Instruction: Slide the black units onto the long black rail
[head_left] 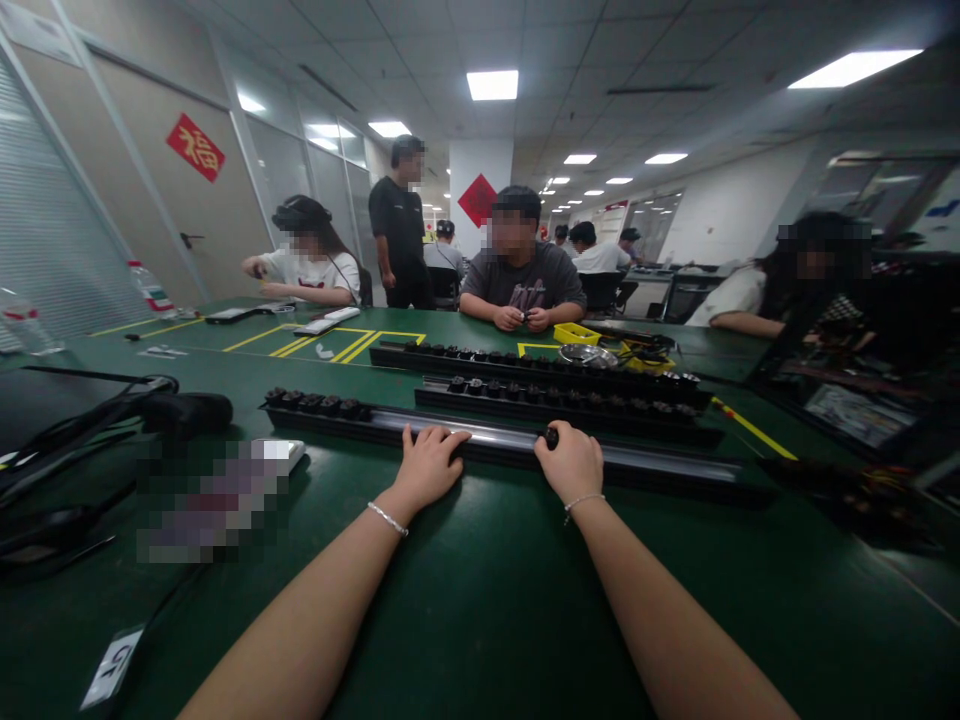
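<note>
A long black rail (pixel 495 432) with a shiny channel lies across the green table in front of me. Several small black parts (pixel 315 402) sit in a row at its left end. My left hand (pixel 429 466) grips the front edge of this rail near its middle, fingers over the lip and thumb in front. Between the thumb and fingers of my right hand (pixel 576 464) is a small round black part (pixel 552 437), held at the channel. Its underside is hidden, so I cannot tell whether it touches the rail.
Two more black rails with rows of parts, a middle rail (pixel 555 402) and a far rail (pixel 480 357), lie beyond. A blurred phone-like slab (pixel 281 455) and black cables (pixel 67 520) are left. A yellow tray (pixel 576 333) stands near a person (pixel 525 275) seated opposite.
</note>
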